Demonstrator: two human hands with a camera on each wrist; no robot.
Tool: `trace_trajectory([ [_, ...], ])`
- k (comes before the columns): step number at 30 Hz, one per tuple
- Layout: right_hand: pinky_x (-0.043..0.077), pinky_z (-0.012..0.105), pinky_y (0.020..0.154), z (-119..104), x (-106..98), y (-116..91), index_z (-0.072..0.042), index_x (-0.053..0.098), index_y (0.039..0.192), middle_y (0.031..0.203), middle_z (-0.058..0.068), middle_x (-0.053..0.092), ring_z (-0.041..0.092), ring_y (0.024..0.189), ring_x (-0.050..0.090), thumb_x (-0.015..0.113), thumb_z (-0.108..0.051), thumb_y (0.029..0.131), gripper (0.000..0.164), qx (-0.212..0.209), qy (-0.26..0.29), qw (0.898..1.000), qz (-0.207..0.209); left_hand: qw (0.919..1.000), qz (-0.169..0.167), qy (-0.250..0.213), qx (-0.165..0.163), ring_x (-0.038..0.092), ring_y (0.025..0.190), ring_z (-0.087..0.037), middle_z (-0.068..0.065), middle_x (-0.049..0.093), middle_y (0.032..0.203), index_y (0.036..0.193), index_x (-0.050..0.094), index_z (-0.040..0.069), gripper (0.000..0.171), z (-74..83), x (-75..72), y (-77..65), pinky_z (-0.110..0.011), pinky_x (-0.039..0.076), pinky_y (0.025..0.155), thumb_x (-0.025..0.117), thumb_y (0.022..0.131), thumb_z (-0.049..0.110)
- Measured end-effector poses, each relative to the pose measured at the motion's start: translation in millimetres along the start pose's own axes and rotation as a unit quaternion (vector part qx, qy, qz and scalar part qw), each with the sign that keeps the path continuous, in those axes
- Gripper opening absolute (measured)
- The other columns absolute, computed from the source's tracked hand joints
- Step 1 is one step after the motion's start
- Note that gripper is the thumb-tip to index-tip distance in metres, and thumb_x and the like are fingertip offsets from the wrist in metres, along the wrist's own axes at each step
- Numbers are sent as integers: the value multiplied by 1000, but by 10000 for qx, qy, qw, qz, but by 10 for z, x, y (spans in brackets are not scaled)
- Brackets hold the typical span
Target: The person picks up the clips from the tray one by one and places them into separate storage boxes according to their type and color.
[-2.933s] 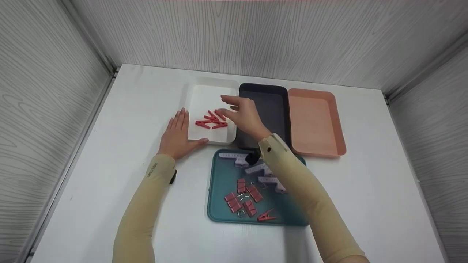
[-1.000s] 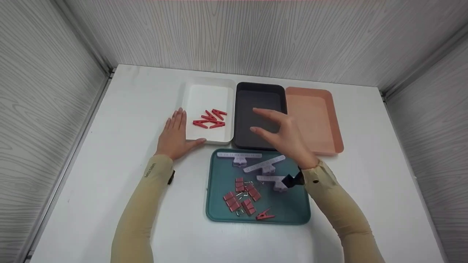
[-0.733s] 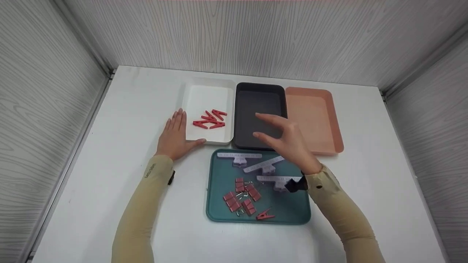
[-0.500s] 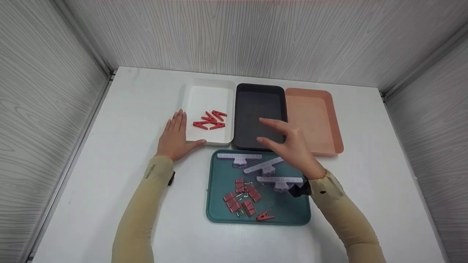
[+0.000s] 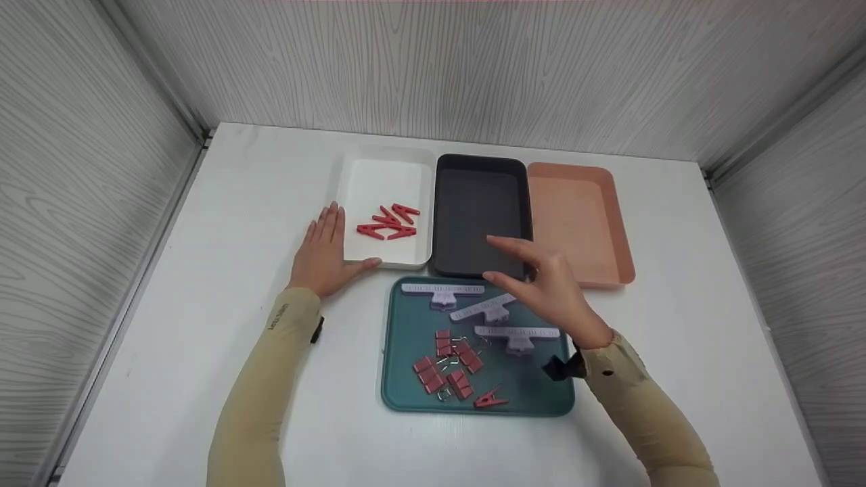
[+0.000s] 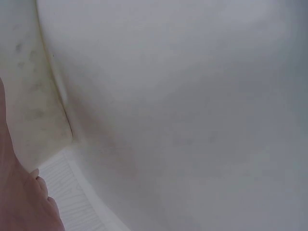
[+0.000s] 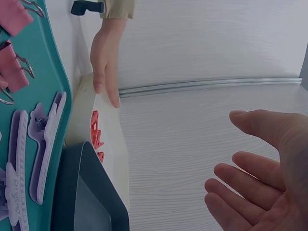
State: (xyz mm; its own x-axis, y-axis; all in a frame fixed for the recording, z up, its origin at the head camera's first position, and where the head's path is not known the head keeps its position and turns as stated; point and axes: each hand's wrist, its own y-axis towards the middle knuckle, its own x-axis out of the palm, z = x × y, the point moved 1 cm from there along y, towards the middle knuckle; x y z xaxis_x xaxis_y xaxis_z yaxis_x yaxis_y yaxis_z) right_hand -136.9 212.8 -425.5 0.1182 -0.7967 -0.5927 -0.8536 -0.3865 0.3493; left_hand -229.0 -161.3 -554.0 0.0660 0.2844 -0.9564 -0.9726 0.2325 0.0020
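My left hand (image 5: pixel 321 260) lies flat with straight fingers along the left side of the white tray (image 5: pixel 387 253), thumb at its front corner. Several red clothespins (image 5: pixel 387 222) lie in that tray. My right hand (image 5: pixel 551 284), thumb and fingers spread apart with nothing between them, hovers over the back right of the teal tray (image 5: pixel 534 399) and the front of the black tray (image 5: pixel 477 203). Below it on the teal tray are three lilac ruler-edged clips (image 5: pixel 517 335), several pink binder clips (image 5: pixel 460 383) and one red clothespin (image 5: pixel 490 400).
A salmon-coloured tray (image 5: pixel 578 216) stands right of the black one, the three trays side by side behind the teal tray. Grey wood-grain panels (image 5: pixel 433 67) wall the white table (image 5: pixel 257 176) at the back and both sides.
My right hand has left the white tray, moving right and then back toward the teal tray. A clothespin in the white tray lies turned differently than before. My left hand stays in place.
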Motion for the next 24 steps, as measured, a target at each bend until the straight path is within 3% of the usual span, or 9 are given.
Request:
trace_trajectory([
  [12,47,39,106,28,-18,-170,-18,63,142,141,-2,61,17,129,57,76,-28,93,51,390,26,9989,-271,10000,-19,-1,-12,-1,155,-28,-17,3,169,162,4,-1,128,8,-15,-8,-37,-3,123,44,81,91],
  [24,46,41,108,116,-5,-311,-21,67,137,136,-4,63,18,129,57,78,-31,92,48,738,-309,9955,-512,10000,-75,13,-17,-2,155,-27,-16,2,169,162,4,-1,127,19,-28,-17,-37,-4,123,44,81,90],
])
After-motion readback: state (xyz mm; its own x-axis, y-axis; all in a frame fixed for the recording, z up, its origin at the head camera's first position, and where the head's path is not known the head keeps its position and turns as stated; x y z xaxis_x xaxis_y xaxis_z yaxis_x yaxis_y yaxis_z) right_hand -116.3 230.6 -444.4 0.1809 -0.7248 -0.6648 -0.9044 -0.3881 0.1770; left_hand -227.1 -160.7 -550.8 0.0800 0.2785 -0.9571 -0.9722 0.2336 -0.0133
